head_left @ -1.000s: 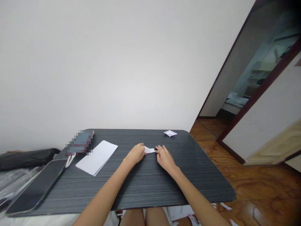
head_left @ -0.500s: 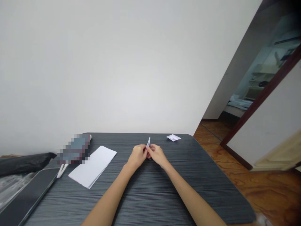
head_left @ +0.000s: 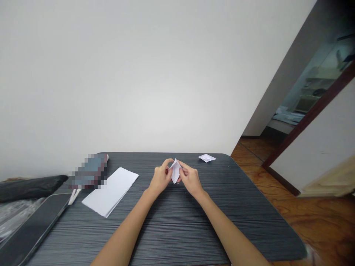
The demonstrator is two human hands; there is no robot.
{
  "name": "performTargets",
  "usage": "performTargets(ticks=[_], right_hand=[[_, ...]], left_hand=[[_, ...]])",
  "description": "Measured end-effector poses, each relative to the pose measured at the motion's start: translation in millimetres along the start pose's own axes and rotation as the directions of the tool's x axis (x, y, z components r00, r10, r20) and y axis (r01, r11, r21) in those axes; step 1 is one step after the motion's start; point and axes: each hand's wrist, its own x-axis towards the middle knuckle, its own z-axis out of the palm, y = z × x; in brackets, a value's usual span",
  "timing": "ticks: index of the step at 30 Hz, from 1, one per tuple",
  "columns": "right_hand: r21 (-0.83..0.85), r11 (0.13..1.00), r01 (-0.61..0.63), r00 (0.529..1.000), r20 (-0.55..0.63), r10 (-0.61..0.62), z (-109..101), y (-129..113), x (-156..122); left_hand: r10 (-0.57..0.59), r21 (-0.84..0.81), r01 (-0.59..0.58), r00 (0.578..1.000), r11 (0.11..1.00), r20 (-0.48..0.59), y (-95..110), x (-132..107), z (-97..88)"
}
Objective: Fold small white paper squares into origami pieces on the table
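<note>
A small piece of folded white paper (head_left: pixel 175 172), shaped like a diamond, is held upright above the middle of the table. My left hand (head_left: pixel 161 176) pinches its left side between thumb and fingers. On the right side, the thumb and fingers of my right hand (head_left: pixel 190 178) close on the paper's edge. Beyond my right hand, a folded white paper boat (head_left: pixel 207 158) lies near the far right corner of the table. Sheets of white paper (head_left: pixel 111 192) lie in a stack to the left of my left arm.
The dark wood-grain table (head_left: pixel 172 229) meets a white wall (head_left: pixel 166 74) at its far edge. A pixelated object (head_left: pixel 90 171) with a white strap (head_left: pixel 74 195) lies at the left. A black wrapped bundle (head_left: pixel 30 188) is beyond the left edge.
The folded paper was narrow and edge-on between my fingers; now its diamond face shows. My hands have moved slightly apart on either side of it. The view has shifted a little.
</note>
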Motion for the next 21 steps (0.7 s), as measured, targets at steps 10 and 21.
performTargets(ticks=[10,21], right_hand=[[0.162,0.975,0.154,0.985,0.052,-0.164,-24.0,-4.5,4.6],[0.168,0.985,0.029,0.999,0.021,-0.033,-15.1,-3.5,4.0]], left_hand=[[-0.184,-0.616,0.219,0.976,0.757,0.120,6.5,1.9,-11.9],[-0.178,-0.527,0.204,0.979,0.825,0.100,2.0,1.1,-2.5]])
